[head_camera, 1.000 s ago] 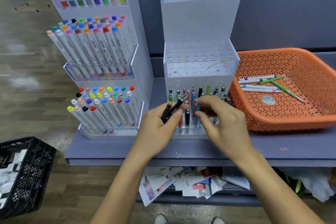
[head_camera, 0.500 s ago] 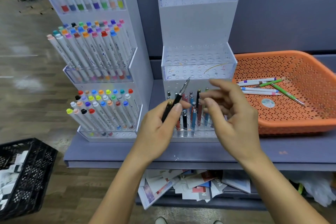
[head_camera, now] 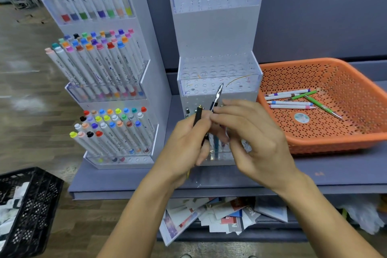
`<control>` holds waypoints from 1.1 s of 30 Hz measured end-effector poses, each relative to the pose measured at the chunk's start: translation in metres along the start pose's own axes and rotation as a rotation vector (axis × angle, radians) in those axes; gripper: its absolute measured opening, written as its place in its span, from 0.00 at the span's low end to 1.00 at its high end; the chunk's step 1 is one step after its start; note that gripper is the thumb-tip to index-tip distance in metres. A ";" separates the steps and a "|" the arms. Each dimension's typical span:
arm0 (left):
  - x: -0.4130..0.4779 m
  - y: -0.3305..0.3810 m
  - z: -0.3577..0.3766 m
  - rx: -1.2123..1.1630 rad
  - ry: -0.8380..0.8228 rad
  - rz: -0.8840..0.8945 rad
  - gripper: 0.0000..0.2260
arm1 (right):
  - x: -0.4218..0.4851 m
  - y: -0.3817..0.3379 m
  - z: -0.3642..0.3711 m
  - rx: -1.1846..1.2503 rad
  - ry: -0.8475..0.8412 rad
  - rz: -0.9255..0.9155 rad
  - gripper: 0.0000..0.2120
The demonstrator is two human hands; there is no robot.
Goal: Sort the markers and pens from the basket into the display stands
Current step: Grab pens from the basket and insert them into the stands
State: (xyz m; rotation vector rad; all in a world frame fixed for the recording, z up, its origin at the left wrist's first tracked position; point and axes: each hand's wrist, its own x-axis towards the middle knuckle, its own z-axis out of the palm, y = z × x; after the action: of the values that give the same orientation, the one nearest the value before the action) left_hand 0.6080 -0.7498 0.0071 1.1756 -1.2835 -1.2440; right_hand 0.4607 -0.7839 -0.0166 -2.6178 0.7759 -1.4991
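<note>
— In the left hand (head_camera: 184, 148), what?
— Curled round two black pens (head_camera: 196, 122), both upright, just in front of the pen stand (head_camera: 215, 33) and its lowest tier.
— And in the right hand (head_camera: 257, 142)?
— Pinching the silver-clipped pen (head_camera: 218, 92) of that pair between thumb and forefinger, just above the left fist. Looks like separating one pen for slotting.
— Any trouble ahead?
— Plenty possible. Pulling too briskly could drag the gold-tipped pen (head_camera: 199, 109) loose from the left grip, then down onto the shelf (head_camera: 345, 172), or off its edge among the papers (head_camera: 219, 213) below.
— Anything at the stand itself?
— Hard to see the holes behind both hands. Lowering blind risks missing a hole, or knocking over the standing pens (head_camera: 215, 146) in that tier. Cannot tell which holes remain free.
— Rest of the job?
— Far from done, by the look of it. Left to sort: several loose pens and markers (head_camera: 289, 102) in the orange basket (head_camera: 335, 142), off to the right.
— And at the left?
— A well-filled marker stand (head_camera: 146, 23), with a few bare holes along its lowest front row.
— Worth watching in the basket?
— Mixing kinds. Easy to grab a slim green pen together with the white markers touching it, and so to slot one into the wrong stand.
</note>
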 end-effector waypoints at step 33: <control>0.005 -0.020 -0.007 -0.335 0.006 0.138 0.16 | -0.032 0.023 0.013 0.038 -0.086 0.283 0.15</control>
State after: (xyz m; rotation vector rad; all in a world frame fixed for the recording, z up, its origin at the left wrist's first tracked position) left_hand 0.6147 -0.7554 -0.0124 0.8372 -1.0815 -1.2922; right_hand 0.4485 -0.7928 -0.0552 -2.4025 1.0448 -1.3031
